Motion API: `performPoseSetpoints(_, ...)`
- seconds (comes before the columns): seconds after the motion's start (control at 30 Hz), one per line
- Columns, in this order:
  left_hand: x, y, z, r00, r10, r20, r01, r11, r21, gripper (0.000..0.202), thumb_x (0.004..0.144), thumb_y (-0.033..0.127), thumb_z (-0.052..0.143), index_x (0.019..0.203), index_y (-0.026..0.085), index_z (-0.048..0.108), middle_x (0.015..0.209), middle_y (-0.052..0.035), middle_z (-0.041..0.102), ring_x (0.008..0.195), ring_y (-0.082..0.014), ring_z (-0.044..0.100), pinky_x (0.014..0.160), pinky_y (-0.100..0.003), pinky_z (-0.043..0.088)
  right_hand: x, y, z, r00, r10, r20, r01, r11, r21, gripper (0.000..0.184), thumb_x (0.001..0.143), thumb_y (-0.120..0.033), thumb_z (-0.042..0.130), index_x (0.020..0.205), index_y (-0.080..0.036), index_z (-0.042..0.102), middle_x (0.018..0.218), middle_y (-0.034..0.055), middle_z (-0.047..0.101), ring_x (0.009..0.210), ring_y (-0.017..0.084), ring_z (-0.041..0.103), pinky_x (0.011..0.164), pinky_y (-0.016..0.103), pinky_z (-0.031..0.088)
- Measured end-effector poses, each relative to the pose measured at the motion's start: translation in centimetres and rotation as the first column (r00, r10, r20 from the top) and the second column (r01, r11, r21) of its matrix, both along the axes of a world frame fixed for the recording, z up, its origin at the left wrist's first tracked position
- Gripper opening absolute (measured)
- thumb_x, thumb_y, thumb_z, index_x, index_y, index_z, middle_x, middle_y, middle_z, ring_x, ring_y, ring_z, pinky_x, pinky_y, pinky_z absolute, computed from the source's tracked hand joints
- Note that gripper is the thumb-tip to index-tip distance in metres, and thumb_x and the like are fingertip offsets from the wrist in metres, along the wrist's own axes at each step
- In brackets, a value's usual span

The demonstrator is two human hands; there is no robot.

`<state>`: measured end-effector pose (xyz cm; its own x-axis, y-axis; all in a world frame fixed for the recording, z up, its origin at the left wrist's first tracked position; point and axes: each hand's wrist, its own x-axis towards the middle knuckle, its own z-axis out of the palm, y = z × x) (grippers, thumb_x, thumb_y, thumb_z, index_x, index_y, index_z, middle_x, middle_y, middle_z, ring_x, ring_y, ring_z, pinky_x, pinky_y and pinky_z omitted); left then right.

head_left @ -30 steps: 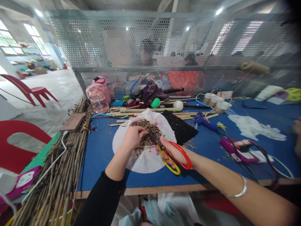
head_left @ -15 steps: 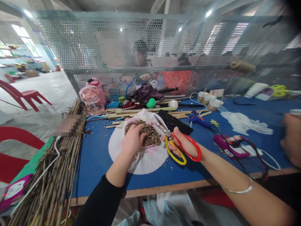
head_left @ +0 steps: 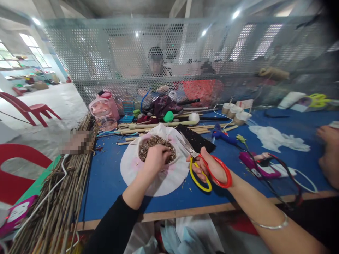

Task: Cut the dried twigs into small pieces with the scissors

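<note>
My left hand [head_left: 156,159] rests closed on a heap of brown chopped plant bits [head_left: 152,144] piled on a round white cloth [head_left: 161,178] on the blue table. What its fingers hold is hidden. My right hand [head_left: 209,168] grips a pair of scissors [head_left: 203,165] with one red and one yellow handle loop. The blades point up and left, just past the cloth's right edge and clear of the heap.
A thick bundle of dry stalks [head_left: 63,197] lies along the table's left edge. A black mat [head_left: 197,139], a blue glue gun [head_left: 225,137], a purple tool [head_left: 258,168] with cables and white cloth [head_left: 278,139] lie to the right. Another person's hand [head_left: 328,155] is at far right. A mesh screen [head_left: 185,53] stands behind.
My right hand has drawn the scissors out of the heap and to the right. My left hand has stayed on the pile, shifting slightly toward me.
</note>
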<state>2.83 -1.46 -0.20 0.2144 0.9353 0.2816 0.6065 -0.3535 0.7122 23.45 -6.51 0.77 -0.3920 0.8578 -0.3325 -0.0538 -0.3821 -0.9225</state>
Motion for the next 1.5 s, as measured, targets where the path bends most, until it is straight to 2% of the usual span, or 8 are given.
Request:
performPoseSetpoints(0.13, -2.7, 0.9, 0.3, 0.931, 0.231, 0.282, -0.161, 0.955, -0.251, 0.018, 0.074, 0.030, 0.061, 0.083, 0.018, 0.071, 0.072, -0.0038, 0.067, 0.068, -0.0169, 0.061, 0.070, -0.030, 0.049, -0.9, -0.1, 0.3, 0.999, 0.035, 0.041, -0.034, 0.999, -0.024, 0.066, 0.068, -0.080, 0.035, 0.094, -0.020, 0.047, 0.050, -0.0081, 0.038, 0.033, 0.006, 0.034, 0.034, 0.018, 0.029)
performPoseSetpoints(0.23, -3.5, 1.1, -0.1, 0.717, 0.326, 0.616, 0.011, 0.878, -0.478, 0.021, 0.079, 0.033, 0.055, 0.078, 0.016, 0.068, 0.078, -0.0037, 0.067, 0.072, -0.0126, 0.060, 0.072, -0.026, 0.051, -2.0, -0.1, 0.3, 0.993, 0.090, 0.076, -0.081, 0.990, -0.118, 0.064, 0.071, -0.078, 0.031, 0.092, -0.020, 0.047, 0.050, -0.0078, 0.038, 0.033, 0.006, 0.033, 0.033, 0.017, 0.028)
performPoseSetpoints(0.33, -3.4, 0.9, -0.3, 0.485, 0.370, 0.792, 0.199, 0.836, -0.512, 0.018, 0.080, 0.029, 0.055, 0.082, 0.016, 0.067, 0.095, -0.0048, 0.066, 0.085, -0.0111, 0.060, 0.079, -0.023, 0.050, -3.0, 0.0, 0.1, 0.983, 0.147, 0.107, -0.125, 0.974, -0.189, 0.063, 0.073, -0.078, 0.029, 0.090, -0.020, 0.047, 0.050, -0.0071, 0.040, 0.034, 0.006, 0.036, 0.034, 0.017, 0.028)
performPoseSetpoints(0.4, -3.2, 0.6, -0.3, 0.430, 0.355, 0.830, 0.268, 0.828, -0.493, 0.015, 0.076, 0.022, 0.061, 0.088, 0.015, 0.067, 0.103, -0.0058, 0.064, 0.089, -0.0108, 0.059, 0.081, -0.021, 0.049, -3.6, 0.1, -0.1, 0.979, 0.170, 0.113, -0.147, 0.971, -0.187, 0.062, 0.073, -0.077, 0.030, 0.089, -0.019, 0.047, 0.051, -0.0066, 0.041, 0.036, 0.006, 0.038, 0.036, 0.017, 0.031)
performPoseSetpoints(0.53, -3.2, 0.4, -0.5, 0.487, 0.308, 0.817, 0.233, 0.856, -0.461, 0.030, 0.071, 0.017, 0.064, 0.101, 0.015, 0.065, 0.105, -0.0059, 0.065, 0.085, -0.0094, 0.060, 0.082, -0.021, 0.048, -4.6, 0.0, 0.0, 0.978, 0.171, 0.119, -0.154, 0.978, -0.141, 0.060, 0.073, -0.075, 0.034, 0.087, -0.018, 0.048, 0.054, -0.0058, 0.044, 0.039, 0.006, 0.039, 0.040, 0.018, 0.033)
performPoseSetpoints(0.87, -2.5, -0.6, -0.3, 0.833, 0.309, 0.458, -0.147, 0.923, -0.356, 0.021, 0.071, 0.020, 0.062, 0.090, 0.016, 0.069, 0.074, -0.0036, 0.069, 0.065, -0.0132, 0.060, 0.061, -0.023, 0.047, -5.6, 0.5, 0.9, 0.956, 0.193, 0.223, -0.185, 0.981, -0.058, 0.067, 0.068, -0.080, 0.031, 0.085, -0.018, 0.049, 0.056, -0.0042, 0.047, 0.041, 0.006, 0.041, 0.040, 0.018, 0.033)
performPoseSetpoints(1.2, -2.6, -0.8, -0.5, 0.888, 0.313, 0.338, -0.248, 0.943, -0.220, 0.011, 0.067, 0.024, 0.064, 0.074, 0.017, 0.069, 0.071, -0.0018, 0.068, 0.064, -0.0129, 0.059, 0.061, -0.023, 0.044, -6.2, 0.2, 0.5, 0.951, 0.105, 0.291, -0.097, 0.994, -0.042, 0.060, 0.075, -0.073, 0.032, 0.082, -0.017, 0.053, 0.049, -0.0074, 0.038, 0.031, 0.003, 0.030, 0.028, 0.014, 0.024)
performPoseSetpoints(1.5, -3.1, -0.2, -1.3, 0.914, 0.260, 0.310, -0.208, 0.959, -0.190, 0.010, 0.066, 0.025, 0.065, 0.072, 0.018, 0.068, 0.070, -0.0022, 0.068, 0.064, -0.0145, 0.059, 0.061, -0.025, 0.043, -6.3, 0.5, -0.5, 0.921, 0.113, 0.373, -0.108, 0.994, -0.034, 0.053, 0.076, -0.071, 0.037, 0.077, -0.019, 0.050, 0.041, -0.0096, 0.030, 0.027, 0.003, 0.023, 0.024, 0.014, 0.019)
